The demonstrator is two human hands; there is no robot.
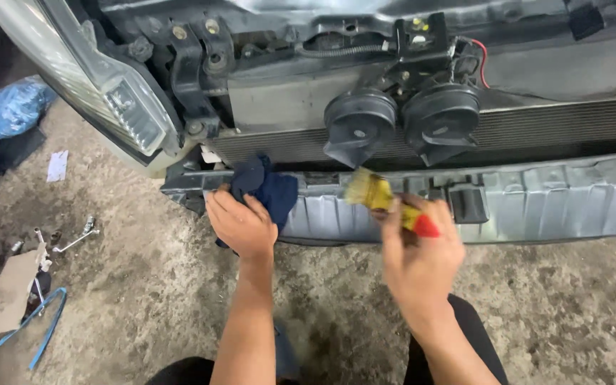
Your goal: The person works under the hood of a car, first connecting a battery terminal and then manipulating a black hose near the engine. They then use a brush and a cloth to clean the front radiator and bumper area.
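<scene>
A view from above shows a person's two bare hands working at the stripped front of a car. The left hand [240, 224], just left of centre, presses a dark blue cloth [267, 187] against the grey metal bumper beam [536, 196], fingers closed over the cloth's lower edge; the cloth bunches up at 1 o'clock from the hand. The right hand [422, 260], at about 4 o'clock from centre, is closed around a paintbrush [386, 202] with a yellow and red handle, whose pale bristles point toward 10 o'clock and touch the top of the beam. Directly above the brush, at 12 o'clock, two round black horns [401, 121] hang side by side in front of the radiator [572, 121]. A headlight [119, 107] sits at the upper left. On the rough concrete floor [158, 285], at 9 o'clock, lie a wrench [76, 239], a scrap of cardboard [14, 289], a blue strap [37, 331] and, farther up, a blue plastic bag [12, 107].
</scene>
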